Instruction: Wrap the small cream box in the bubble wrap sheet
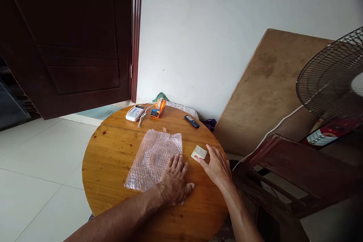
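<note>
A sheet of bubble wrap [154,155] lies on the round wooden table. My left hand [176,181] rests flat over its lower right corner, fingers stretched out and the thumb out on the bare wood. Right of the wrap lies a small cream-coloured pack [199,152] with printed text and a small red mark. My right hand [217,164] is beside it, fingers apart, with the thumb at the pack's lower edge; whether the thumb touches it I cannot tell.
Farther back on the wooden table [109,166] are a white device [135,113] with a cable, an orange tape dispenser [159,109] and a dark phone-like handset [192,121]. A fan [331,72] and a dark red chair [300,162] stand at the right, near a leaning board [263,94].
</note>
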{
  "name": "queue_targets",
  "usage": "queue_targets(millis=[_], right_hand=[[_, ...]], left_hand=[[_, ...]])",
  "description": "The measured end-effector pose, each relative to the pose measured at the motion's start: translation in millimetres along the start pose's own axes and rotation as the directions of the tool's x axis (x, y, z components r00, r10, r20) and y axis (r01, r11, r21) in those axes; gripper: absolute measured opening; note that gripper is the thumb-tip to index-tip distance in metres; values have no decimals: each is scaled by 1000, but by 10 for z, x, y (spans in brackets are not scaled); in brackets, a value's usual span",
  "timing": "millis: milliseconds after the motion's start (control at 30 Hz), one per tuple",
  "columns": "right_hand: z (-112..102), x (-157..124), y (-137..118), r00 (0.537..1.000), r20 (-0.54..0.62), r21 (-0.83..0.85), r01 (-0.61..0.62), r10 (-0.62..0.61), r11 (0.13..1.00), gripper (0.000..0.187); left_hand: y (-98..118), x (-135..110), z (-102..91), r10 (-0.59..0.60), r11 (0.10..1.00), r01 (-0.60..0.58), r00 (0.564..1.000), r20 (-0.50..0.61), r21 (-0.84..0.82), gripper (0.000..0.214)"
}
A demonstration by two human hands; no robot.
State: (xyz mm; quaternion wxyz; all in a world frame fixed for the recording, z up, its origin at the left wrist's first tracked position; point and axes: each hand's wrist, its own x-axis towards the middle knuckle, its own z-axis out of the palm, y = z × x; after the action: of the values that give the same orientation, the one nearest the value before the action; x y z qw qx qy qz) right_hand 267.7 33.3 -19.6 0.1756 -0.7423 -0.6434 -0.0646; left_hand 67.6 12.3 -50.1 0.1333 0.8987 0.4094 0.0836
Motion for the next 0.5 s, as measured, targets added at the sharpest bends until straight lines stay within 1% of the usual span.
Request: queue_targets(millis=[67,100,133,167,200,233,267,333,367,433,500], right_hand=[[-21,-77,-139,987,-139,108,93,-78,990,48],[-27,-107,-242,976,-168,184,169,-138,968,42],[-25,-125,-359,964,-157,273,249,-213,929,37],[-11,-128,-479,949,-110,364,317,-297,876,34],[18,-115,-595,921,-45,442,365,-386,819,33],[61,-84,-698,892,18,500,384,-453,776,36],[119,-38,-781,876,80,540,363,-475,760,40],[262,87,-875,886,187,561,258,-424,786,42],[340,155,-887,900,204,545,222,-384,809,42],[480,272,-858,926,171,521,204,-335,829,38],[579,346,-792,933,150,536,202,-328,820,37]], left_hand=[[1,-2,5,9,1000,-9,1000,-3,-1,79],[1,-4,5,15,1000,-15,1000,-8,-4,79],[2,-7,4,20,1000,-21,1000,-12,-5,78],[3,-10,4,21,1000,-21,1000,-13,-4,76],[3,-14,3,26,1000,-26,1000,-16,-4,74],[1,-20,3,35,999,-36,999,-22,-9,72],[-3,-26,2,49,998,-50,998,-31,-23,71],[-20,-39,-6,75,994,-79,995,-65,-76,75],[-34,-43,-16,81,990,-91,993,-83,-111,79],[-73,-48,-64,80,979,-97,992,-98,-179,83],[-126,-54,-171,93,965,-110,992,-82,-237,71]])
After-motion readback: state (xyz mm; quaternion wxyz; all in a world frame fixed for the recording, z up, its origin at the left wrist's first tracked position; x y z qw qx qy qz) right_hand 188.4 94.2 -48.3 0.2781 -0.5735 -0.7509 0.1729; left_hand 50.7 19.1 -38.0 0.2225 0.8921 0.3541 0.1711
